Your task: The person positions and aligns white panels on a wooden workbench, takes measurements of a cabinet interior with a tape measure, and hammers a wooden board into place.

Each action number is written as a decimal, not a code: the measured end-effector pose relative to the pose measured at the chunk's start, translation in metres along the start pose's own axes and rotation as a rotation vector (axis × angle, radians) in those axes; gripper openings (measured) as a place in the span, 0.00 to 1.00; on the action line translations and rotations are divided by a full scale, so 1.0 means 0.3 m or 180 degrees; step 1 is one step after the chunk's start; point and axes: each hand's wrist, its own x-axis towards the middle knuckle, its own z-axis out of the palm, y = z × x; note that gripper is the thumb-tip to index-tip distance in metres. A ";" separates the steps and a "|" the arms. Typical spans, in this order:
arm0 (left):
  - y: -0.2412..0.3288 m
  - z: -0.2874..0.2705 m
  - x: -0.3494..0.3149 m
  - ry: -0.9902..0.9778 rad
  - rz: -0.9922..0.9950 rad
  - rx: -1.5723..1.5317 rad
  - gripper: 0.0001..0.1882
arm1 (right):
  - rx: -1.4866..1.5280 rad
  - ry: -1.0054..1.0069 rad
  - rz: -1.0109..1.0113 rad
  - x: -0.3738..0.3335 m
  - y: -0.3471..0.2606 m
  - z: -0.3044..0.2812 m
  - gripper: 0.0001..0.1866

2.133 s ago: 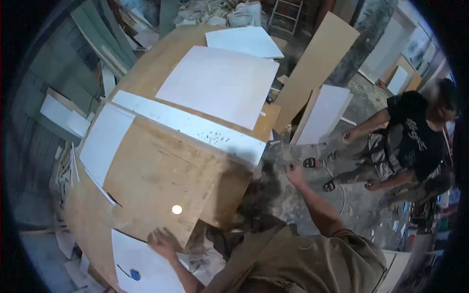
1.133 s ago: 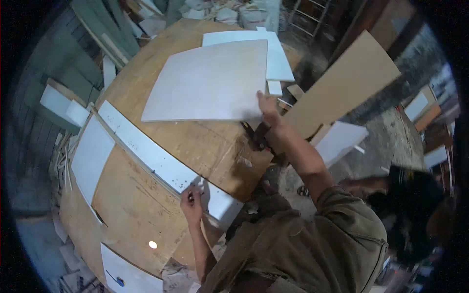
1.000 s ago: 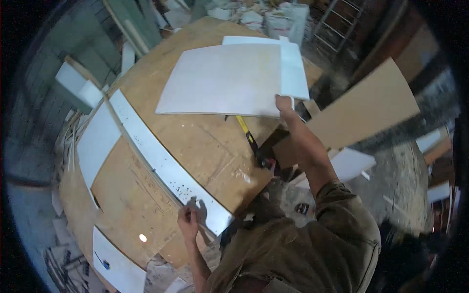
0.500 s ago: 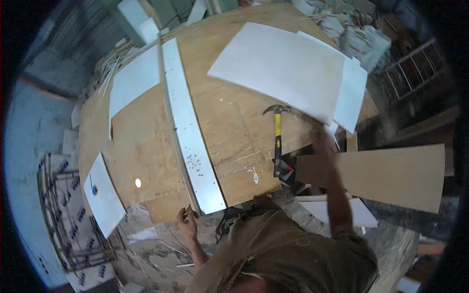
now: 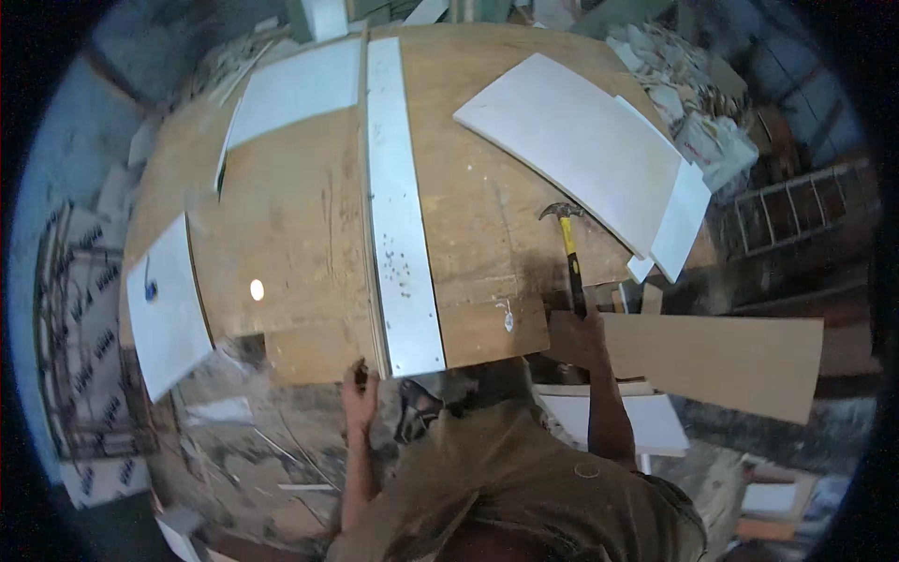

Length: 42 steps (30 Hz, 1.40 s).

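Observation:
A long white strip [image 5: 408, 225] runs front to back over the wooden table [image 5: 482, 253], with small dark pieces, perhaps nails, scattered on it. Along its left side lies a narrow wooden edge [image 5: 367, 215]. My left hand [image 5: 359, 398] is at the near end of this edge, fingers drawn together; what they hold, if anything, is too small to make out. To the right, a claw hammer [image 5: 570, 248] with a yellow and black handle lies over the table, its head pointing away. My right hand [image 5: 588, 330] is closed round the handle's near end.
Large white panels [image 5: 585, 140] lie at the far right and another white panel [image 5: 295, 94] at the far left. A white board [image 5: 169, 309] overhangs the left edge. Beside my right arm is a brown board [image 5: 730, 361]. Offcuts [image 5: 220, 412] litter the floor.
My right hand has come from beside the white panels back to the hammer and taken hold of its handle. My left hand stays by the strip's near end. The whole view has shifted.

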 end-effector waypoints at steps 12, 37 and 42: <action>-0.354 0.125 0.154 0.3741 -0.1000 -0.0337 0.36 | -0.0359 -0.1797 0.1666 0.135 0.152 0.447 0.28; -0.183 -0.056 -0.079 0.2261 -0.0530 -0.2281 0.38 | 0.2678 -0.2337 -0.2870 -0.110 -0.738 -0.366 0.29; 0.683 -0.167 -0.293 0.1202 0.1680 -0.1814 0.54 | 0.2056 -0.3213 -0.3438 -0.115 -0.881 -0.353 0.40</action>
